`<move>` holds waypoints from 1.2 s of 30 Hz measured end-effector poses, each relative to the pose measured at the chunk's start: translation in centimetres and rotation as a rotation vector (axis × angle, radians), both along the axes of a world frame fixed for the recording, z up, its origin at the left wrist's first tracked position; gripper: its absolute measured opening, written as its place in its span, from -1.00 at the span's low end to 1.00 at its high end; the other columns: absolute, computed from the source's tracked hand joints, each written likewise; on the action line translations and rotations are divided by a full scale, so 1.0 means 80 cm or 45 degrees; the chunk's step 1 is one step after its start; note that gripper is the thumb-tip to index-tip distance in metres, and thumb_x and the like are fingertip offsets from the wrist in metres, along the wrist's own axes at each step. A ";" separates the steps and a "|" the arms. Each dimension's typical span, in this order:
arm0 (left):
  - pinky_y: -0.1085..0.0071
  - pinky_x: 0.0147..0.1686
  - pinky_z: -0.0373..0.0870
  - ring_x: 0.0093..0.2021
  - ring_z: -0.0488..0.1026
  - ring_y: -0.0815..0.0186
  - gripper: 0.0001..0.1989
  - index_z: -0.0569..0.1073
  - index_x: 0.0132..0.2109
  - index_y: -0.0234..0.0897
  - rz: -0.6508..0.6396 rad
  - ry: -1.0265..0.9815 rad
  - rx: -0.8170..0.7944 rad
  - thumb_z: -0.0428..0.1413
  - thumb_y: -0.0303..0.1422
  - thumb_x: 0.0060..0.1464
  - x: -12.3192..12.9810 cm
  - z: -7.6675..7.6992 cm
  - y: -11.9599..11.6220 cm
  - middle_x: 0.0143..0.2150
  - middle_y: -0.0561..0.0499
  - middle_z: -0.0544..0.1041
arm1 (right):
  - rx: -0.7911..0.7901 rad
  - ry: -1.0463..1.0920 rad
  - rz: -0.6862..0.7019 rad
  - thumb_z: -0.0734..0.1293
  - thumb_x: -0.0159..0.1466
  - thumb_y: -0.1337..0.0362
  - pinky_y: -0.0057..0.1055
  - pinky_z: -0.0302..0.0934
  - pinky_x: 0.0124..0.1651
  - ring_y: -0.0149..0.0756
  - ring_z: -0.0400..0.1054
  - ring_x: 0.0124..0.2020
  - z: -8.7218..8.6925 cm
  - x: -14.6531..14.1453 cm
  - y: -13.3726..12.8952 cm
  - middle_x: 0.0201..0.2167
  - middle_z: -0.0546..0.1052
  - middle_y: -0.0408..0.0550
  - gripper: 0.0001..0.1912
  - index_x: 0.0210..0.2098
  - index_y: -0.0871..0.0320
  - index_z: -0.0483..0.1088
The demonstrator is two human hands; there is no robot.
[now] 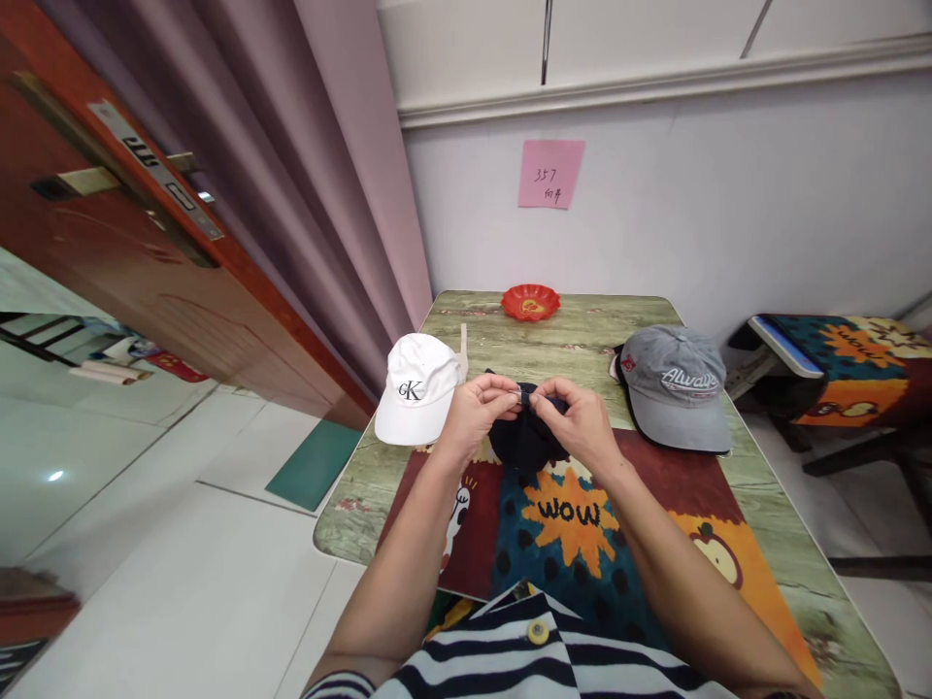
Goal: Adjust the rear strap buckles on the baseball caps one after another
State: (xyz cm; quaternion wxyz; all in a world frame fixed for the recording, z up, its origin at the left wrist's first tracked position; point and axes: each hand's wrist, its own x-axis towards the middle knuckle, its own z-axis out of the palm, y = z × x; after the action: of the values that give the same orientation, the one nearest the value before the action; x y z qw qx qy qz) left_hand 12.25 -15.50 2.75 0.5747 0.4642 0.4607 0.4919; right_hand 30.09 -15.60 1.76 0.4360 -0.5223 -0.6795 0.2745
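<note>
A dark cap [525,442] rests on the table in front of me, its back strap toward my fingers. My left hand [484,406] pinches one side of the strap, near a small shiny buckle. From the other side my right hand [575,416] pinches the strap too, with the two sets of fingertips almost meeting. To the left sits a white cap [420,381] with dark letters on its front and a loose strap standing up behind it. A grey cap [677,386] marked "Always" lies to the right.
The wood-patterned table [604,335] stands against the wall, with a colourful mat [641,505] across its near part. At the back is a red scalloped dish [531,302]. A wooden door [240,320] and a curtain [327,175] border the left; another table [859,359] stands right.
</note>
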 end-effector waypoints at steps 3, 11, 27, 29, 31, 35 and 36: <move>0.39 -0.29 0.54 -0.36 0.58 0.32 -0.66 0.56 -0.20 -0.36 -0.031 0.031 0.018 0.38 -0.25 -0.09 0.001 0.001 -0.001 -0.36 -0.03 0.63 | -0.031 -0.042 0.046 0.37 0.25 0.10 -0.42 0.10 -0.41 -0.34 0.29 -0.53 0.004 0.004 0.005 -0.57 0.50 -0.16 -0.78 -0.40 0.10 0.52; 0.38 -0.25 0.53 -0.35 0.58 0.32 -0.65 0.54 -0.24 -0.35 -0.036 -0.001 -0.002 0.41 -0.23 -0.12 -0.001 -0.002 0.000 -0.37 -0.02 0.61 | -0.105 0.066 0.084 0.40 0.25 0.05 -0.39 0.21 -0.33 -0.28 0.43 -0.43 0.001 0.007 0.006 -0.42 0.62 -0.11 -0.75 -0.23 0.09 0.54; 0.41 -0.25 0.52 -0.32 0.55 0.35 -0.68 0.54 -0.25 -0.35 -0.147 0.034 0.011 0.40 -0.25 -0.09 0.001 -0.005 -0.005 -0.32 -0.01 0.58 | -0.145 0.242 0.173 0.40 0.21 0.14 -0.41 0.24 -0.35 -0.34 0.38 -0.47 -0.006 0.005 0.001 -0.50 0.53 -0.12 -0.82 -0.34 0.14 0.48; 0.41 -0.26 0.53 -0.35 0.55 0.36 -0.68 0.53 -0.27 -0.35 -0.109 0.025 -0.009 0.40 -0.24 -0.10 0.000 -0.007 -0.004 -0.35 0.00 0.57 | -0.143 0.276 0.200 0.41 0.21 0.11 -0.39 0.29 -0.30 -0.29 0.44 -0.41 -0.007 0.006 0.000 -0.43 0.57 -0.08 -0.77 -0.26 0.14 0.48; 0.39 -0.26 0.54 -0.36 0.56 0.35 -0.68 0.53 -0.27 -0.35 -0.083 0.025 -0.028 0.40 -0.23 -0.10 -0.004 -0.009 -0.002 -0.37 0.00 0.58 | -0.152 0.276 0.229 0.39 0.23 0.09 -0.38 0.30 -0.27 -0.27 0.47 -0.34 -0.009 0.012 -0.002 -0.37 0.60 -0.05 -0.74 -0.20 0.14 0.48; 0.41 -0.27 0.54 -0.37 0.56 0.35 -0.67 0.54 -0.27 -0.35 -0.098 0.039 -0.040 0.40 -0.23 -0.11 -0.009 -0.010 0.001 -0.37 -0.01 0.59 | -0.217 0.204 0.223 0.34 0.27 0.10 -0.41 0.24 -0.33 -0.31 0.41 -0.40 -0.017 0.025 -0.001 -0.44 0.55 -0.11 -0.77 -0.29 0.14 0.50; 0.41 -0.27 0.53 -0.36 0.56 0.35 -0.67 0.54 -0.27 -0.35 -0.113 0.039 -0.041 0.40 -0.23 -0.11 -0.009 -0.010 0.001 -0.37 -0.01 0.59 | -0.224 0.201 0.222 0.33 0.27 0.11 -0.42 0.21 -0.35 -0.33 0.38 -0.43 -0.019 0.026 0.000 -0.47 0.53 -0.13 -0.77 -0.33 0.14 0.49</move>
State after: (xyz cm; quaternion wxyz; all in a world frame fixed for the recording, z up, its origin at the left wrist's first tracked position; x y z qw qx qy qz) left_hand 11.53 -15.40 1.96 0.5960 0.4824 0.4564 0.4513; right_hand 32.19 -15.58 0.28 0.4152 -0.4741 -0.6592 0.4101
